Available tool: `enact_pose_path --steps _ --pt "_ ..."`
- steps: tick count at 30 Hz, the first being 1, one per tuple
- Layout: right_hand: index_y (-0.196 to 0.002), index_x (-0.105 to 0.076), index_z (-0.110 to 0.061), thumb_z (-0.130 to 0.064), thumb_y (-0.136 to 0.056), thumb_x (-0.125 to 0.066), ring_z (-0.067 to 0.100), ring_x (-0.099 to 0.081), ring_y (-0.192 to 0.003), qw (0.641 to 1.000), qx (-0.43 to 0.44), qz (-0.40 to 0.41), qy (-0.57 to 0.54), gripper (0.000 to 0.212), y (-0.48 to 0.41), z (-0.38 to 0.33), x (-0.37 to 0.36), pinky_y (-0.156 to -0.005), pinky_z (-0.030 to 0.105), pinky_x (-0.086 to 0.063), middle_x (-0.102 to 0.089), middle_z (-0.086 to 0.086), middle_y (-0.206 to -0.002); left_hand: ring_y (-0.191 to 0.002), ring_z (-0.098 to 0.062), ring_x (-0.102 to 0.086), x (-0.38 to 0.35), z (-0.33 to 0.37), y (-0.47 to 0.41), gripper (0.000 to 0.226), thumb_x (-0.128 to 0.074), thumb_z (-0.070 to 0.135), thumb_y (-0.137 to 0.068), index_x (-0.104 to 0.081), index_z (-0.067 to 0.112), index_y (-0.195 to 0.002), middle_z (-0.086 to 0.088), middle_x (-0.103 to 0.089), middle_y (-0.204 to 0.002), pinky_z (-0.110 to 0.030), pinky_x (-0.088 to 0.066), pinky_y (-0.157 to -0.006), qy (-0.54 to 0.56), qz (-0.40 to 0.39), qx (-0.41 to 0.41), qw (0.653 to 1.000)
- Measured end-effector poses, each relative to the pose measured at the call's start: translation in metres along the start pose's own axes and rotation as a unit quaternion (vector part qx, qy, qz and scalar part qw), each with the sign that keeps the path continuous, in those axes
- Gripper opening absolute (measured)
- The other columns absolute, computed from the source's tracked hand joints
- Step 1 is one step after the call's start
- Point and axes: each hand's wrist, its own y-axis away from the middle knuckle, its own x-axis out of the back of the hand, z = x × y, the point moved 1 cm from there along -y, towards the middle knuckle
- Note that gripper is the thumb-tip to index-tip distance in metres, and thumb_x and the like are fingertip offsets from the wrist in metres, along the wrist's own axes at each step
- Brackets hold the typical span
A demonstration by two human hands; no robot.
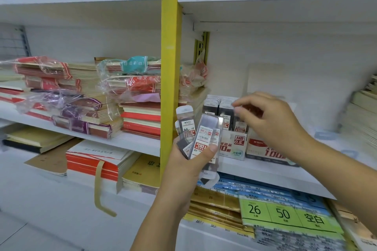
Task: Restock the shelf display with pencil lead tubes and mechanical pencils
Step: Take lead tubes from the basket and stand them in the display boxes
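My left hand grips a fan of several pencil lead tubes, clear cases with red and white labels, in front of the yellow shelf post. My right hand reaches over the white display box marked HB 0.5 on the middle shelf, fingers curled and pinching the top of a lead tube standing in the box. More lead tubes stand in rows in that box. A second display box with red print sits just right of it, partly hidden by my right wrist.
The yellow post divides the shelving. Stacks of wrapped notebooks fill the left bay. Below the boxes' white shelf lie paper packs with a green 26/50 label. Books lean at the far right.
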Motion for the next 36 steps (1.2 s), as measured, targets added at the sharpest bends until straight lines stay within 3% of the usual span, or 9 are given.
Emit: enact_pose_path --steps 4,8,12,19,21,25,31,33,36 --pt "-0.107 -0.065 -0.043 -0.035 -0.085 -0.068 0.004 -0.068 -0.081 0.961 -0.097 -0.126 -0.225 0.024 0.019 -0.015 -0.01 -0.069 0.018 -0.054 -0.072 -0.014 -0.089 -0.095 -0.026 -0.075 -0.004 -0.001 0.005 0.068 -0.085 0.051 -0.062 -0.061 0.034 -0.124 0.001 -0.076 -0.109 -0.047 -0.059 -0.089 -0.02 -0.038 0.004 0.999" --pt "-0.105 -0.067 -0.031 -0.022 -0.087 -0.07 0.007 -0.068 -0.069 0.94 -0.131 -0.096 -0.3 0.021 0.031 -0.014 -0.006 -0.057 0.016 -0.05 -0.076 -0.006 -0.086 -0.091 -0.024 -0.073 -0.008 -0.004 0.01 0.065 -0.084 0.051 -0.062 -0.064 0.033 -0.121 -0.002 -0.076 -0.107 -0.041 -0.058 -0.083 -0.016 -0.059 0.014 0.998" --pt "-0.111 -0.066 -0.03 -0.016 -0.084 -0.072 0.011 -0.067 -0.07 0.919 -0.153 -0.107 -0.348 0.032 0.043 -0.006 0.0 -0.061 0.023 -0.053 -0.076 0.002 -0.088 -0.101 -0.018 -0.073 -0.011 -0.005 0.014 0.054 -0.088 0.046 -0.066 -0.066 0.04 -0.114 0.004 -0.076 -0.111 -0.037 -0.058 -0.086 -0.012 -0.063 0.027 0.998" --pt "-0.105 -0.068 -0.021 -0.001 -0.084 -0.069 0.021 -0.073 -0.076 0.897 -0.197 -0.035 -0.394 0.029 0.059 0.007 0.005 -0.06 0.02 -0.055 -0.076 0.005 -0.09 -0.104 -0.023 -0.073 -0.002 -0.003 0.014 0.061 -0.078 0.042 -0.067 -0.063 0.026 -0.124 0.001 -0.077 -0.11 -0.046 -0.058 -0.086 0.018 -0.025 0.026 0.999" --pt "-0.101 -0.063 -0.015 -0.001 -0.085 -0.069 0.026 -0.074 -0.076 0.893 -0.216 -0.016 -0.395 0.022 0.062 0.011 0.006 -0.061 0.023 -0.057 -0.076 0.006 -0.091 -0.096 -0.022 -0.074 -0.001 -0.004 0.014 0.057 -0.078 0.039 -0.069 -0.064 0.026 -0.123 0.0 -0.078 -0.108 -0.037 -0.06 -0.075 0.021 -0.019 0.023 0.999" --pt "-0.099 -0.056 -0.011 0.006 -0.081 -0.07 0.03 -0.074 -0.079 0.89 -0.245 -0.064 -0.379 0.028 0.07 0.012 0.003 -0.065 0.03 -0.06 -0.07 0.009 -0.102 -0.098 -0.02 -0.075 0.001 -0.005 0.013 0.059 -0.079 0.036 -0.071 -0.062 0.026 -0.126 -0.001 -0.077 -0.108 -0.041 -0.062 -0.08 0.015 0.015 0.019 1.0" --pt "-0.101 -0.063 -0.038 -0.012 -0.084 -0.07 -0.005 -0.06 -0.067 0.952 -0.147 -0.203 -0.177 0.032 0.068 -0.007 -0.002 -0.059 0.019 -0.051 -0.063 -0.024 -0.086 -0.088 -0.008 -0.075 -0.001 -0.006 0.009 0.038 -0.078 0.024 -0.085 -0.062 0.027 -0.12 0.006 -0.078 -0.1 -0.018 -0.058 -0.061 -0.01 0.035 -0.011 0.999" --pt "-0.102 -0.061 -0.041 -0.015 -0.086 -0.069 -0.002 -0.06 -0.07 0.961 -0.123 -0.197 -0.153 0.031 0.065 -0.012 -0.002 -0.06 0.023 -0.054 -0.064 -0.024 -0.088 -0.087 -0.009 -0.075 -0.002 -0.003 0.008 0.039 -0.078 0.027 -0.083 -0.062 0.028 -0.119 0.006 -0.078 -0.099 -0.018 -0.057 -0.062 -0.002 0.041 -0.019 0.999" --pt "-0.115 -0.048 -0.05 -0.004 -0.085 -0.068 0.007 -0.066 -0.078 0.959 -0.124 -0.161 -0.196 0.058 0.055 -0.015 0.005 -0.061 0.032 -0.06 -0.064 -0.009 -0.098 -0.085 -0.01 -0.075 -0.001 0.0 0.007 0.038 -0.079 0.028 -0.082 -0.063 0.029 -0.117 0.004 -0.078 -0.098 -0.019 -0.058 -0.063 0.026 0.068 -0.027 0.997"
